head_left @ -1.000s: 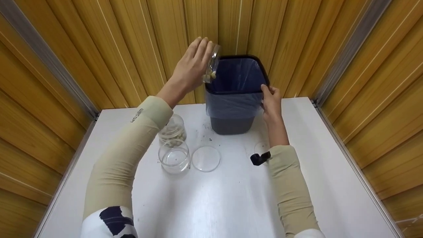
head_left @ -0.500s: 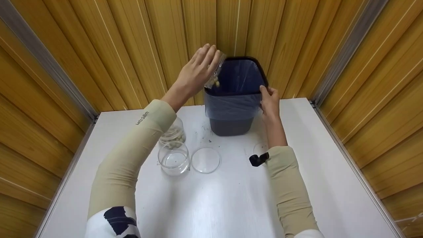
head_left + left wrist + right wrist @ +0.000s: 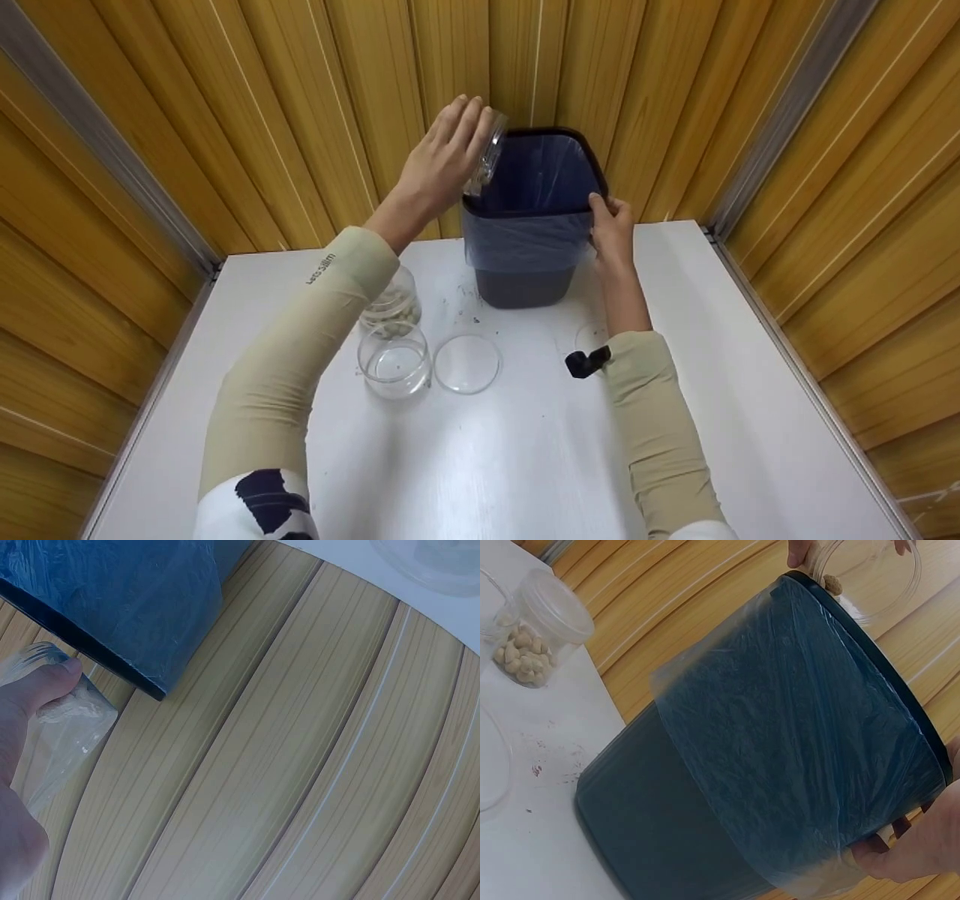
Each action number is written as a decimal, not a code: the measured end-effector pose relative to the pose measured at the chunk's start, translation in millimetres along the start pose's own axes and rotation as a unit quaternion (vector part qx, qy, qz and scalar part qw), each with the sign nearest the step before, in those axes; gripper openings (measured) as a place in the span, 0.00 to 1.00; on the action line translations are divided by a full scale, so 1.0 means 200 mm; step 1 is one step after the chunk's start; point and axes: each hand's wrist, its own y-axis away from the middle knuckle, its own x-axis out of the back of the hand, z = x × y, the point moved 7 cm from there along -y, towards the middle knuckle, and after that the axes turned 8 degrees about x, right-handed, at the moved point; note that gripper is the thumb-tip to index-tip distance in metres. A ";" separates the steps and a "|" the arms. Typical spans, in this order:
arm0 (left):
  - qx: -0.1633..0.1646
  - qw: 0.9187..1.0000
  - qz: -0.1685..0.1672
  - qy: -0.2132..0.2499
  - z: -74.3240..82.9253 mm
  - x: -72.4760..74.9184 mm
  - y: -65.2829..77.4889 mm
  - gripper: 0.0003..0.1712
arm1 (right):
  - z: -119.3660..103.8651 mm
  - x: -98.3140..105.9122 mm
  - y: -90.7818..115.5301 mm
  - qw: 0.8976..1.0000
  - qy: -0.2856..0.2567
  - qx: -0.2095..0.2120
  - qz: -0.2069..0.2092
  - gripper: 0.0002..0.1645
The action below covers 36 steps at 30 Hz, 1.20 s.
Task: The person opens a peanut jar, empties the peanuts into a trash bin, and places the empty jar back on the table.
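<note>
My left hand point(image 3: 444, 154) grips a clear jar point(image 3: 487, 157) tipped on its side, its mouth over the left rim of a trash bin point(image 3: 525, 285). A small brownish lump point(image 3: 832, 585) shows inside the jar near the bin's rim in the right wrist view. In the left wrist view, the left thumb point(image 3: 56, 681) presses on the jar's wall. The bin is dark, with a bluish plastic bag point(image 3: 780, 727) folded over its rim. My right hand point(image 3: 613, 232) holds the bin's right rim, thumb on top and fingers against the bag outside.
Behind the left forearm stands a lidded jar of pale nut-like pieces point(image 3: 526, 656). Before it are an open clear jar point(image 3: 394, 367) and a round clear lid point(image 3: 467, 364). Another clear disc point(image 3: 589, 337) lies by the right wrist. Dark crumbs point(image 3: 475, 320) dot the white table.
The left hand has dipped toward the bin with the jar, then risen slightly. Pale pieces seen at the jar's mouth earlier no longer show there in the head view. The right hand keeps its hold.
</note>
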 end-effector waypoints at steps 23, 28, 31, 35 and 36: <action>-0.074 0.987 0.113 -0.082 0.07 0.00 0.02 0.30 | -0.01 -0.03 0.00 0.998 0.042 0.042 0.018 0.32; -0.076 0.987 0.113 -0.083 0.09 0.01 0.01 0.30 | -0.01 -0.01 0.00 0.998 0.047 0.041 0.021 0.32; -0.083 0.987 0.107 -0.091 0.11 0.01 -0.01 0.31 | -0.02 0.00 0.00 0.997 0.053 0.045 0.024 0.32; -0.104 0.983 0.108 -0.105 0.13 0.02 -0.03 0.31 | -0.02 0.00 0.00 0.997 0.051 0.048 0.027 0.32; -0.109 0.982 0.113 -0.109 0.14 0.02 -0.03 0.30 | -0.02 0.00 0.00 0.997 0.048 0.047 0.028 0.32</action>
